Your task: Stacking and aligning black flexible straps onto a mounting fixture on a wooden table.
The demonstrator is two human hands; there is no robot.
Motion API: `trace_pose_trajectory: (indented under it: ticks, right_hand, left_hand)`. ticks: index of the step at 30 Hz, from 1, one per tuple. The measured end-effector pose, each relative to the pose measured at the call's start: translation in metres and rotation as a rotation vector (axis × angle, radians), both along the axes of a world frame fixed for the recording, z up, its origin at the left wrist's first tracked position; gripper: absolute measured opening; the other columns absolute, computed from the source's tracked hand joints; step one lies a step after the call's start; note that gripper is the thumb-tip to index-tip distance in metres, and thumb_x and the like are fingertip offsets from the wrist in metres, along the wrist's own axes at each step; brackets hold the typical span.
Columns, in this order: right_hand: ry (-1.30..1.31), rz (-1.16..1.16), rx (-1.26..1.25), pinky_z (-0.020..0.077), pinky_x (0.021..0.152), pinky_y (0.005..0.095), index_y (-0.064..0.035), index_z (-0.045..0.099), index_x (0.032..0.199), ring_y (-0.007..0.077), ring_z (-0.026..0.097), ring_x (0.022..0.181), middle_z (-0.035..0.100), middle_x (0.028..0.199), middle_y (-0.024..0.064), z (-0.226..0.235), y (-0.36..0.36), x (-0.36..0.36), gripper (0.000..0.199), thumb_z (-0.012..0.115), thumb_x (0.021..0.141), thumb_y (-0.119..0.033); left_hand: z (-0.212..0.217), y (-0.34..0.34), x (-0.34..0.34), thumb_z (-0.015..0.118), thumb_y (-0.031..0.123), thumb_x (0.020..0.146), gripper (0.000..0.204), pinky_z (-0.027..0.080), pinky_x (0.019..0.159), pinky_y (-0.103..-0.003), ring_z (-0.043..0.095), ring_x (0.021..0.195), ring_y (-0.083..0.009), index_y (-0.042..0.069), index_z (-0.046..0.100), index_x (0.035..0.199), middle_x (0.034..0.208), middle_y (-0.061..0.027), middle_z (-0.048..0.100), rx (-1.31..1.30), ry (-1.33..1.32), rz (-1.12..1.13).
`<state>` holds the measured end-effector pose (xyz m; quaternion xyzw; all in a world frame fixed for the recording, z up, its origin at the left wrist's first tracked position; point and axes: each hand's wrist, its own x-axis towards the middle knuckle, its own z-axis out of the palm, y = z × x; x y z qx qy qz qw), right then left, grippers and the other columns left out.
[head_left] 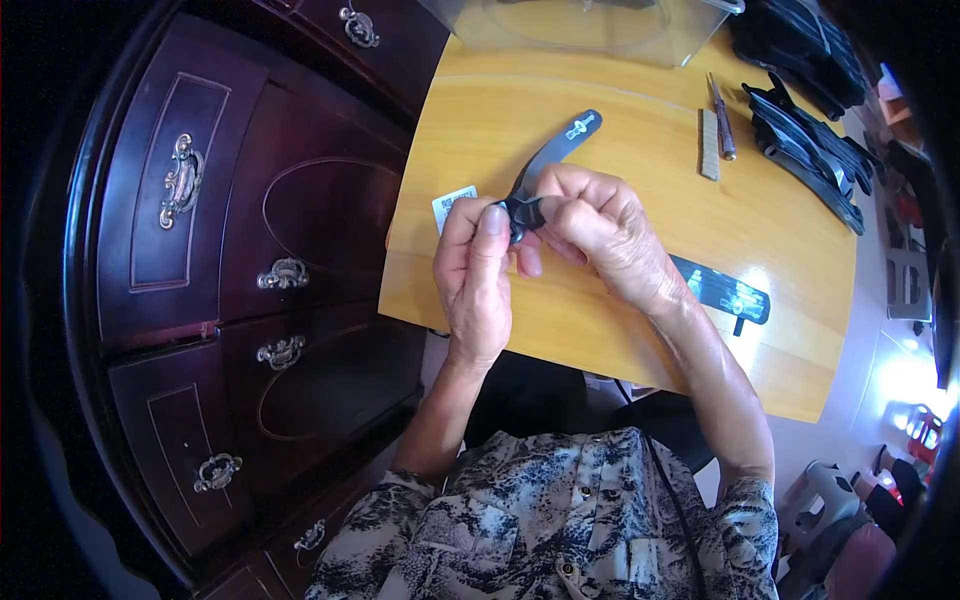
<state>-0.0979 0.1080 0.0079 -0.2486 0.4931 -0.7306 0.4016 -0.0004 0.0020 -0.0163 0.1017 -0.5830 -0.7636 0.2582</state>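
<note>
Above the table's near part, my left hand (475, 285) pinches a black strap (548, 155) between thumb and fingers. My right hand (607, 225) is closed on the same strap, close beside the left fingertips. One rounded end with a white print sticks up and away from me. The gripped part is folded and mostly covered by my fingers, so I cannot make out its detail. A white label with a printed code (445, 205) lies just beyond my left hand. Partly under my right forearm rests another black strap piece (735, 295) with white print and a small tab.
A clear plastic bin (600, 38) stands at the table's far edge. Toward the right lie a thin tool with a brown handle (725, 130), a flat greyish strip (709, 145) and bundled black straps (810, 150). A dark wooden cabinet (300, 210) borders the left side.
</note>
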Motion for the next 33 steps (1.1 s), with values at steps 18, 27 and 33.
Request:
trace_pose_trajectory:
  ticks: [18, 27, 33]
  right_hand:
    - [0.692, -0.333, 0.249, 0.0438, 0.067, 0.026, -0.0075, 0.06, 0.1, 0.0117, 0.05, 0.089, 0.052, 0.095, 0.001, 0.005, 0.012, -0.002, 0.056, 0.083, 0.063, -0.042]
    - [1.067, -0.513, 0.217, 0.0372, 0.091, 0.0361, -0.0063, 0.069, 0.09, 0.0254, 0.046, 0.1, 0.06, 0.109, 0.0052, 0.005, 0.008, 0.005, 0.021, 0.066, 0.083, -0.026]
    - [1.088, -0.582, 0.253, 0.0372, 0.089, 0.0346, -0.0059, 0.068, 0.096, 0.0248, 0.05, 0.097, 0.064, 0.101, 0.0062, 0.026, 0.011, 0.018, 0.017, 0.061, 0.086, -0.018]
  left_hand:
    - [0.005, 0.009, -0.006, 0.048, 0.015, 0.097, 0.011, 0.046, 0.07, -0.026, 0.056, 0.076, -0.0115, 0.005, 0.048, 0.096, 0.085, -0.0072, 0.058, 0.237, 0.102, 0.071]
    - [0.016, 0.018, -0.006, 0.043, 0.015, 0.098, 0.013, 0.045, 0.072, -0.031, 0.053, 0.078, -0.0107, 0.004, 0.049, 0.096, 0.092, -0.0068, 0.057, 0.262, 0.139, -0.12]
    - [0.027, 0.03, -0.002, 0.046, 0.017, 0.096, 0.01, 0.037, 0.077, -0.024, 0.046, 0.084, -0.0078, 0.007, 0.049, 0.093, 0.098, -0.0001, 0.052, 0.358, 0.048, -0.145]
